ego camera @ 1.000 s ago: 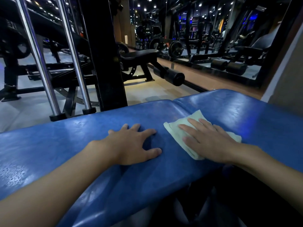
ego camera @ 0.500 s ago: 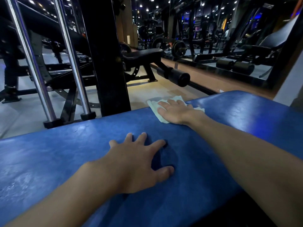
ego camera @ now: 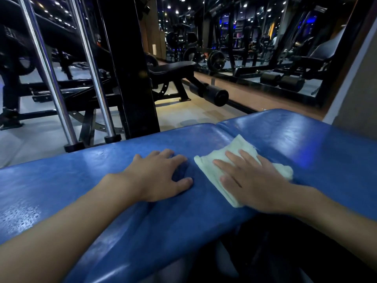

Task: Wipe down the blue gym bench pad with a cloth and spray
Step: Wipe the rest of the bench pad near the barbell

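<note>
The right hand (ego camera: 257, 182) covers much of the cloth (ego camera: 208, 172); the blue bench pad (ego camera: 81, 180) is cut off at nine and three o'clock.

1. Black post (ego camera: 130, 68), upright on the floor.
2. Two chrome rods (ego camera: 50, 78), left of the post, slanting.
3. Black bench (ego camera: 173, 68), just right of the post.
4. Foam roller (ego camera: 214, 94), further right of the post.
5. Weight plate (ego camera: 216, 60), right of the post, farther back.

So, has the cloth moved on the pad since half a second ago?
Yes. The cloth, under the right hand, slid from the far edge of the pad back toward its near edge.
</note>
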Motion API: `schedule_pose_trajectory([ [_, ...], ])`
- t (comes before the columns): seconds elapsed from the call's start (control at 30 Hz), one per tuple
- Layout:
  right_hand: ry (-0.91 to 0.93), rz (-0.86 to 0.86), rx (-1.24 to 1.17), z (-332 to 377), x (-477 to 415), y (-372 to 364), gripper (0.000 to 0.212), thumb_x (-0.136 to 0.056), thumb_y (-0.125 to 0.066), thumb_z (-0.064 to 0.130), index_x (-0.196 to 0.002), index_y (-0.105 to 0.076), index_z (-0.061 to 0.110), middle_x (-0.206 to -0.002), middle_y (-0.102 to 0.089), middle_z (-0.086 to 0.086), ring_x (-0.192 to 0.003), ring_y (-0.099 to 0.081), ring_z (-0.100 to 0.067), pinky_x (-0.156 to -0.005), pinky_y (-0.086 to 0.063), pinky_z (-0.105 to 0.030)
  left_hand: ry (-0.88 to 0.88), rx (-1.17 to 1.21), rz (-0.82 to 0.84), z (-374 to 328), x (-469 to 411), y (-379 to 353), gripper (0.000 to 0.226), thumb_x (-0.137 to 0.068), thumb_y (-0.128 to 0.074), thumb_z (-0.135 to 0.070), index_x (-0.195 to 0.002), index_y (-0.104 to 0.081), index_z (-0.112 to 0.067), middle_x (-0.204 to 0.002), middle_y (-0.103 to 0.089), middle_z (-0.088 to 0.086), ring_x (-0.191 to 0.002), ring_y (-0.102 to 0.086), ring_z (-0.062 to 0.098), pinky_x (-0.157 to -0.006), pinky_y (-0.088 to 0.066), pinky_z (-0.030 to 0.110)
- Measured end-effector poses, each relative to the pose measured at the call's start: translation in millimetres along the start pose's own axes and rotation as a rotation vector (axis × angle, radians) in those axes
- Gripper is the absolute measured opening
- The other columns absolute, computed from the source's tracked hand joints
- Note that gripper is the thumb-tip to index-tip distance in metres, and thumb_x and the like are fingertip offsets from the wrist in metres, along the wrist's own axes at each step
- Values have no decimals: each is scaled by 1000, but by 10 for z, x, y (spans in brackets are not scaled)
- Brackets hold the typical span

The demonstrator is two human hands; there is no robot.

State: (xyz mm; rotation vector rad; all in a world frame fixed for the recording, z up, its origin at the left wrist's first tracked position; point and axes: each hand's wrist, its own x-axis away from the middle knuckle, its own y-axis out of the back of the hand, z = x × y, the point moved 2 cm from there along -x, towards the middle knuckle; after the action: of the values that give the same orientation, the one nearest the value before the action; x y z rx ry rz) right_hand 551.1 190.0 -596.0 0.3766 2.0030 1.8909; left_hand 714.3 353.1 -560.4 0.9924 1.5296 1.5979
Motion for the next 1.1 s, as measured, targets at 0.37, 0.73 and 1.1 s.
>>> schedule_pose_trajectory([
  [0.37, -11, 92, -53, 47, -157, 48, 70, -82, 6, 72, -148, -4, 54, -163, -5, 14, -151, -2, -21, -119, -6, -50, 29, 35, 130, 138, 24, 24, 65, -85, -33, -80, -146, -21, -59, -153, -34, -8, -140, -35, 23, -107, -35, 54],
  [0.73, -64, 179, -147, 237, -1809, -12, 58, -96, -10, 62, -153, -5, 50, -167, 1, 9, -152, 7, -25, -118, 4, -54, -5, -4, 92, 205, -20, -69, 78, -77, -21, -87, -142, -25, -45, -142, -40, -18, -129, -41, 16, -97, -38, 52],
  [1.1, -34, 143, -136, 235, -1276, -21, 54, -99, -11, 57, -152, -5, 50, -166, 1, 9, -152, 5, -24, -118, 2, -57, 5, 26, 99, 207, -21, -42, 76, -78, -26, -86, -141, -31, -44, -139, -43, -17, -126, -44, 17, -95, -38, 53],
])
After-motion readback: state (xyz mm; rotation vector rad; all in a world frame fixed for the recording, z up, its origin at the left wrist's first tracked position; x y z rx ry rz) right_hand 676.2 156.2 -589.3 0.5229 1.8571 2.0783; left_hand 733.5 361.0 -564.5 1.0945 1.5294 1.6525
